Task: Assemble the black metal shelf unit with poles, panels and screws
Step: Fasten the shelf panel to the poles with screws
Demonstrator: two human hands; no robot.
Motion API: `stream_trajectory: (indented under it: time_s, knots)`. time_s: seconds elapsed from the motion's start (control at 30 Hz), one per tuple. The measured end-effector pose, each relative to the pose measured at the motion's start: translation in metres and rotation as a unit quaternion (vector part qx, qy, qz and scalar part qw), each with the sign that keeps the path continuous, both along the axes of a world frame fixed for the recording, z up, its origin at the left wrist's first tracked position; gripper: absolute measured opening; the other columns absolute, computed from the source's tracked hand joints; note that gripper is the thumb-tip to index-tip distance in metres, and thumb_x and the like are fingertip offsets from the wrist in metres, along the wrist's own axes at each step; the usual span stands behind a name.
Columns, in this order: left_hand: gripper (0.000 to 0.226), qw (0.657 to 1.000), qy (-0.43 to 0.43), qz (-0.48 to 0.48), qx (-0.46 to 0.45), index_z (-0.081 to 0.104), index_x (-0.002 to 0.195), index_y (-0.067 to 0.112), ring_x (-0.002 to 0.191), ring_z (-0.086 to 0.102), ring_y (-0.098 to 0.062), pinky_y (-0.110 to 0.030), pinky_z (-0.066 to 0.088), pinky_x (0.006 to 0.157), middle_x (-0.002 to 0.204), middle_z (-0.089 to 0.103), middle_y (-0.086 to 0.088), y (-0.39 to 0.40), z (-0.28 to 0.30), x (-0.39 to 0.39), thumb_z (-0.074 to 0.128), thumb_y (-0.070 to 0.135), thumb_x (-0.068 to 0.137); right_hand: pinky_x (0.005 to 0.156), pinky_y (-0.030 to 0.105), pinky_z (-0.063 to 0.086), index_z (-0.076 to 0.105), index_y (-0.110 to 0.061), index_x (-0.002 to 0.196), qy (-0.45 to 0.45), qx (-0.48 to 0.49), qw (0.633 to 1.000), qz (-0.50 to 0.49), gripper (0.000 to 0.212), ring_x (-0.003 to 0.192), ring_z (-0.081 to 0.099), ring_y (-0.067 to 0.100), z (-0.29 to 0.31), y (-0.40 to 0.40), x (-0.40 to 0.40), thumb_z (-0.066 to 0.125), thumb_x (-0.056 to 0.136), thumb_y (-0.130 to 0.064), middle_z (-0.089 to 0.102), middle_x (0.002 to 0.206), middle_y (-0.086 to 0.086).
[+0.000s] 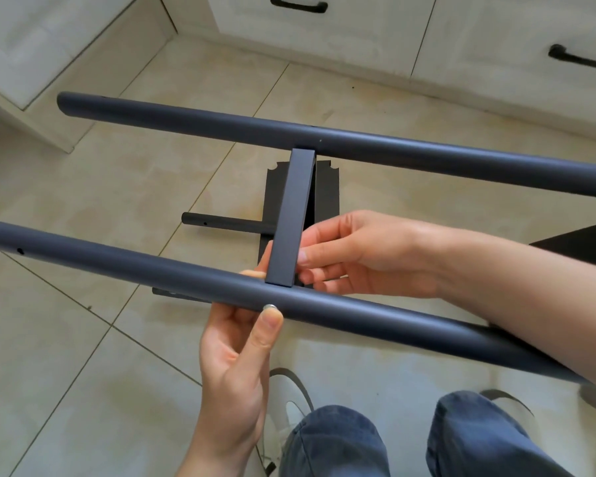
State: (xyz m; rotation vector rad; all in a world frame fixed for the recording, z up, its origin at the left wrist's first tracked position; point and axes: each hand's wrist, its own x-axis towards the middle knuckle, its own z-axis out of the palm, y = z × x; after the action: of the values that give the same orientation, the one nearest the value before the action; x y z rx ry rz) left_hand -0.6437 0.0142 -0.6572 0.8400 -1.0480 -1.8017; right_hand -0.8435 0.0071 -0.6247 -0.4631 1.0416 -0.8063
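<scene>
Tiled floor (83, 339), white cabinets behind. Near pole (152, 266) sits on left hand (234, 366), fingers curled under, thumb pressing screw head (270, 307). Just beyond thumb, right hand (351, 256) pinches crossbar (291, 215) at the joint. Far pole (358, 141) takes crossbar's other end; spare panel (326, 194) w/ short pole (221, 222) on floor past right hand. Prob stiff, light, smooth-painted tube, so grip next to joint. No labels/text visible.

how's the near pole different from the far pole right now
The near pole has a silver screw showing at the crossbar joint; the far pole shows only small holes. The left hand holds the near pole, thumb by the screw; no hand touches the far pole. Both are dark round tubes, roughly parallel, bridged by the crossbar.
</scene>
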Motion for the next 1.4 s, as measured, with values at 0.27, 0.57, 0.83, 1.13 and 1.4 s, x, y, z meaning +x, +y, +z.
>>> stream_trajectory:
  time_s: [0.27,0.57,0.83,1.13,1.4]
  knots:
    - [0.036,1.000,-0.010,-0.002,-0.017,0.071,0.117,0.031,0.114,0.067,-0.016,-0.022,0.050,0.096,0.117,0.073,0.001,0.000,0.001,0.000,0.079,0.042,0.083,0.071,0.024,0.055,0.077,-0.015,0.085,0.003,-0.016,1.000,0.025,0.015,0.071,0.064,0.013,-0.009,0.000,0.002,0.075,0.071,-0.019,0.070,0.084,0.007]
    - [0.037,1.000,-0.009,0.002,-0.016,0.072,0.115,0.029,0.113,0.066,-0.018,-0.024,0.050,0.096,0.118,0.072,-0.001,-0.001,0.000,0.000,0.080,0.043,0.082,0.066,0.020,0.056,0.076,-0.015,0.076,-0.031,-0.012,0.999,0.022,0.006,0.067,0.065,0.011,-0.014,0.002,0.007,0.072,0.071,-0.016,0.070,0.082,0.005]
    - [0.038,1.000,-0.004,0.004,-0.008,0.071,0.117,0.027,0.113,0.066,-0.019,-0.024,0.050,0.096,0.117,0.072,-0.001,-0.001,-0.001,0.001,0.080,0.041,0.083,0.080,0.026,0.059,0.075,-0.004,0.099,-0.084,0.010,0.996,0.009,0.028,0.079,0.067,0.016,-0.018,0.003,0.006,0.072,0.074,-0.015,0.070,0.100,0.013]
    - [0.040,1.000,-0.010,0.002,-0.007,0.071,0.116,0.025,0.112,0.066,-0.020,-0.025,0.050,0.097,0.114,0.072,-0.002,-0.001,-0.002,0.002,0.081,0.042,0.081,0.068,0.024,0.059,0.074,-0.002,0.098,-0.066,0.028,0.997,0.028,0.026,0.072,0.068,0.014,-0.011,0.004,0.004,0.072,0.073,-0.011,0.071,0.090,0.011]
    - [0.040,1.000,-0.007,0.000,-0.005,0.071,0.116,0.025,0.112,0.066,-0.020,-0.025,0.050,0.096,0.115,0.072,-0.003,-0.001,-0.002,0.001,0.082,0.041,0.081,0.072,0.021,0.057,0.075,-0.005,0.092,-0.040,0.009,0.999,0.027,0.022,0.072,0.063,0.014,-0.012,0.004,0.006,0.071,0.073,-0.016,0.067,0.092,0.011]
